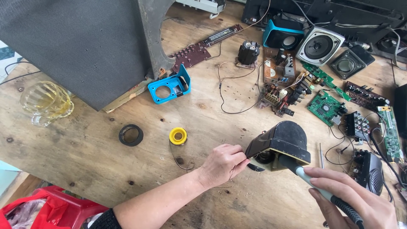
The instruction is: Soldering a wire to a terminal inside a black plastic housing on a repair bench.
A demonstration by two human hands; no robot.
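Speaker housing: we see a small black and tan speaker housing (280,144) lying tipped on the wooden desk (212,114), near the front edge, its open underside turned toward us.
Left hand: our left hand (222,163) has its fingers curled at the housing's left edge, pinching a thin strand of solder wire (180,160) up to it; the wire trails back across the desk to a yellow spool (178,136).
Right hand: our right hand (354,197) is closed round the handle of a soldering iron (316,186), held like a pen, the tip end reaching in under the housing.
Step in hand: we judge this to be a solder joint being made inside the housing, iron and wire brought together at one spot; the joint itself is hidden from us.
Next move calls for: a steady tip and a little wire fed in, as we read it, with the left fingers kept off the hot end and the housing held from rocking.
Nearby on the desk: a black ring (131,135) left of the spool, a blue plastic bracket (169,88) beyond it, and a ribbed glass mug (45,103) at the far left.
Further back: a large grey speaker grille (76,42), loose speaker drivers (319,46) and several green circuit boards (325,107).
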